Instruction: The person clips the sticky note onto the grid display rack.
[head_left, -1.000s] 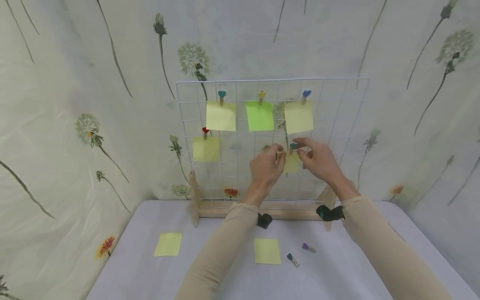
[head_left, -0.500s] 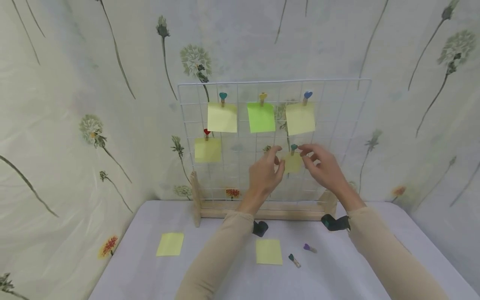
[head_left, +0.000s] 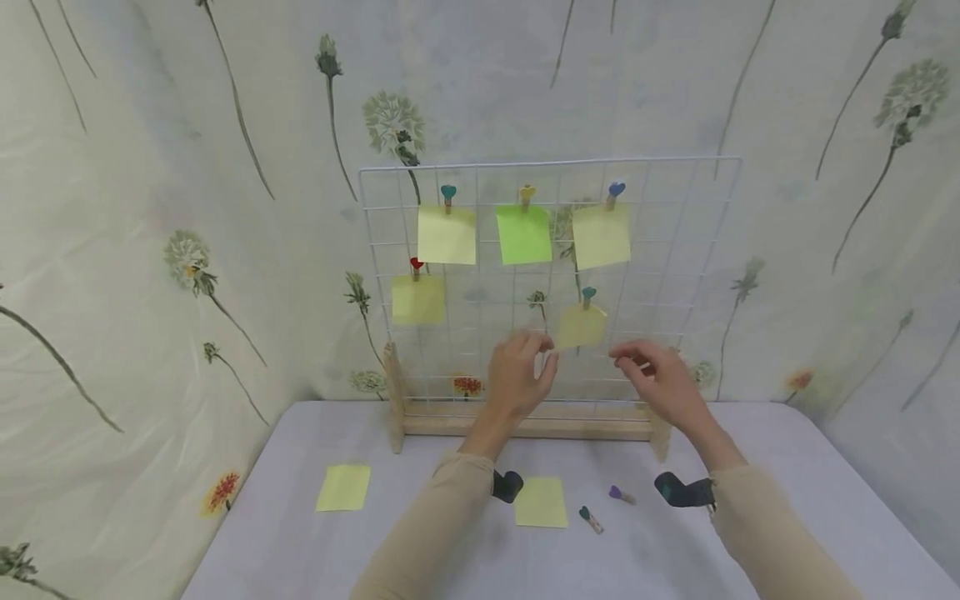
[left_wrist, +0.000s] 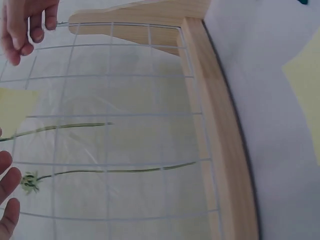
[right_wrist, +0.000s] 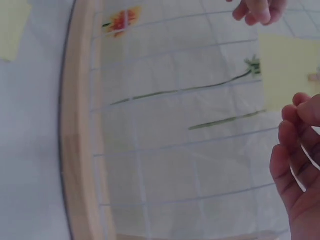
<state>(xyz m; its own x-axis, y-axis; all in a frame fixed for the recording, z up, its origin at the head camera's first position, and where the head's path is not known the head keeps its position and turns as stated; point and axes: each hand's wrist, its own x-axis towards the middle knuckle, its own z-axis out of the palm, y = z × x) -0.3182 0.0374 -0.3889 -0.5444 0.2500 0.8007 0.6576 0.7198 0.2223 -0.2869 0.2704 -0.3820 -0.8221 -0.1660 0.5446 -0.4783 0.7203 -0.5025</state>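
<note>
A pale yellow sticky note [head_left: 582, 327] hangs tilted on the white wire grid, held by a small wooden clothespin [head_left: 588, 297] with a teal heart. My left hand [head_left: 519, 375] is just below and left of this note, its fingers loosely bent and holding nothing. To the lower right of the note is my right hand [head_left: 660, 379], its fingers relaxed with nothing between them. In the right wrist view the right fingertips [right_wrist: 300, 100] overlap the lower edge of the note [right_wrist: 287, 72]. The left wrist view shows the left fingers [left_wrist: 9, 187] apart from the note [left_wrist: 15, 107].
The wire grid [head_left: 675, 250] stands on a wooden base [head_left: 577, 427]. Two yellow notes [head_left: 447, 236] [head_left: 602, 236], a green note [head_left: 524, 236] and a lower yellow note [head_left: 417, 300] hang clipped there. On the table lie loose notes [head_left: 343, 487] [head_left: 542, 502] and clothespins [head_left: 591, 520] [head_left: 622, 496].
Both hands have let go of the note and clothespin and moved down and apart. The note now hangs from the teal-heart clothespin alone, tilted more than before.
</note>
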